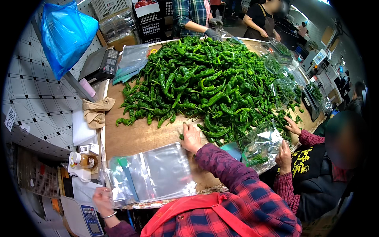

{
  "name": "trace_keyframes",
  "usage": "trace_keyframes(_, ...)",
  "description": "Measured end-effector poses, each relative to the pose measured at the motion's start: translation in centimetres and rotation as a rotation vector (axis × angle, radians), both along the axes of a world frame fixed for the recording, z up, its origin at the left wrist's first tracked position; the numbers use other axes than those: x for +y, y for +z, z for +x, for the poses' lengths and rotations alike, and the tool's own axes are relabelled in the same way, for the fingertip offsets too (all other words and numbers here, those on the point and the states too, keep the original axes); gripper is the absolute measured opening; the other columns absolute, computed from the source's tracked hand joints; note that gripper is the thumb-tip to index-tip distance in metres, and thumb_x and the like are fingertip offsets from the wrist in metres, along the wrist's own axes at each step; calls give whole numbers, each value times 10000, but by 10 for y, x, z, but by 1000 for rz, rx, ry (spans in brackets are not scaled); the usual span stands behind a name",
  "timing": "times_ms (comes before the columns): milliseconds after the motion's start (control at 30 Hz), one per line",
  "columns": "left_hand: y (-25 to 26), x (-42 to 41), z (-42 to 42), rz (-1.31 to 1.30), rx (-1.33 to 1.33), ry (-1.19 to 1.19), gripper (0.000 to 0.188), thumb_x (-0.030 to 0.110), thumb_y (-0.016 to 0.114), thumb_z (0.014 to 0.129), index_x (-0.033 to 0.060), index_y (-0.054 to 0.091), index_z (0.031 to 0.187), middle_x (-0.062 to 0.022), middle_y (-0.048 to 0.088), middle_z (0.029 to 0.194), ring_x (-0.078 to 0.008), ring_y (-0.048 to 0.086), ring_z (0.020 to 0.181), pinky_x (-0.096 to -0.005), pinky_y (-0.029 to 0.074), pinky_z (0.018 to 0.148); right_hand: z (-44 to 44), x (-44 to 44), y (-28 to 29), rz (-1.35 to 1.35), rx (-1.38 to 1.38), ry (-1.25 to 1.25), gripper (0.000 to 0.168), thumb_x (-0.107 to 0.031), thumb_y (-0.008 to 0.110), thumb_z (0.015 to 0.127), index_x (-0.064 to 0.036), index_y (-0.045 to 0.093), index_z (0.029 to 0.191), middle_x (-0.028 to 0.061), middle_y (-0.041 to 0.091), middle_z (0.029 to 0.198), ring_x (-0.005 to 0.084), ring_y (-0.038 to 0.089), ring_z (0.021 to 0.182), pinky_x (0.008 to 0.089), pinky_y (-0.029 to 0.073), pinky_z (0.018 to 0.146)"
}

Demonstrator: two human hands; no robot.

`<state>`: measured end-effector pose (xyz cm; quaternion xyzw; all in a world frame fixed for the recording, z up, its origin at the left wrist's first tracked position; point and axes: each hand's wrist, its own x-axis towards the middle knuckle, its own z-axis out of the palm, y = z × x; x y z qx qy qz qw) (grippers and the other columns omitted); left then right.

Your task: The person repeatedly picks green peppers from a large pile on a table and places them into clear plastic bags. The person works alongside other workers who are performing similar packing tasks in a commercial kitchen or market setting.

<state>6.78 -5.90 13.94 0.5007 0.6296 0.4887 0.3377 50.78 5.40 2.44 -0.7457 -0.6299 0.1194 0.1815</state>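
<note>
A large heap of green peppers point(201, 80) covers the far part of the wooden table point(127, 142). My right hand point(191, 138) rests at the heap's near edge, fingers pointing away from me. A small piece of green pepper point(181, 136) shows beside its fingers; whether I grip it is hidden. Below that hand lies a stack of clear plastic bags point(165, 170), with a green and blue strip showing through at its left. My left hand point(103, 200), blurred and with bent fingers, is by the table's near left corner, close to the bags. Whether it holds plastic is unclear.
To my right, a co-worker's hands point(284, 157) are at a clear bag of peppers point(259, 154). Across the heap are another person's gloved hands point(212, 34). Scales point(102, 63) and a tan cloth point(97, 111) line the left side; a blue bag point(66, 38) hangs above.
</note>
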Motion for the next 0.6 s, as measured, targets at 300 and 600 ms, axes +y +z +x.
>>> trace_keyframes(300, 103, -6, 60, 46, 178, -133, 103, -55, 519, 745, 15, 471, 686, -32, 427, 735, -129, 428, 651, -229, 369, 610, 16, -26, 27, 63, 233, 139, 551, -183, 671, 708, 13, 466, 1180, 238, 608, 948, 379, 616, 889, 439, 493, 785)
trace_keyframes(600, 2, 24, 126, -173, 253, -473, 82, -35, 529, 777, -5, 605, 776, -76, 577, 717, -128, 536, 629, -242, 412, 569, 106, -48, 46, 86, -61, 50, 713, -99, 667, 632, -41, 429, 1301, 178, 512, 1140, 366, 488, 1068, 460, 424, 891)
